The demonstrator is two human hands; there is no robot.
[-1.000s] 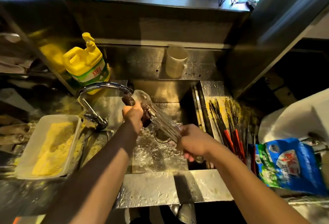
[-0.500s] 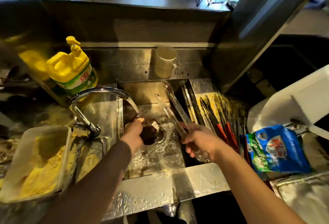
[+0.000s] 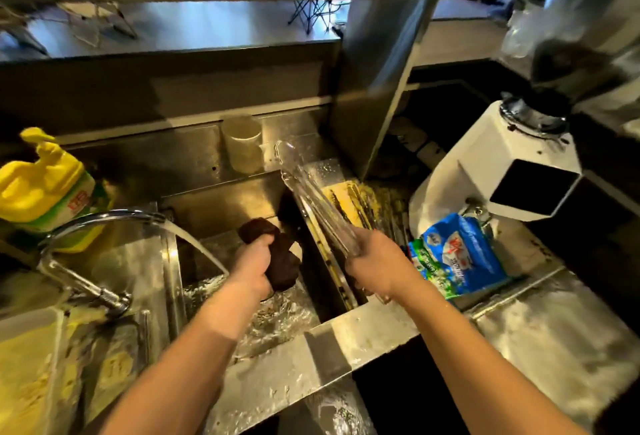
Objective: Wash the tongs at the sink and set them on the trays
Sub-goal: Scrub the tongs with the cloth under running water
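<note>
Sink (image 3: 194, 213) running; your right hand (image 3: 375, 263) grips the tongs (image 3: 311, 199), tips aimed over the right-edge trays (image 3: 377, 202); left hand (image 3: 251, 266) clutches cloth (image 3: 277, 251).

Tongs' (image 3: 313, 201) handle end hidden inside right hand (image 3: 372, 266).

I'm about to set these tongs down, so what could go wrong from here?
The clear tongs are wet and the right hand grips only their near end, so they might slip. The tray beside the sink already holds other utensils and yellow residue, which could dirty the washed tongs. The tap is running while the left hand holds the dark cloth, so water may splash.
</note>
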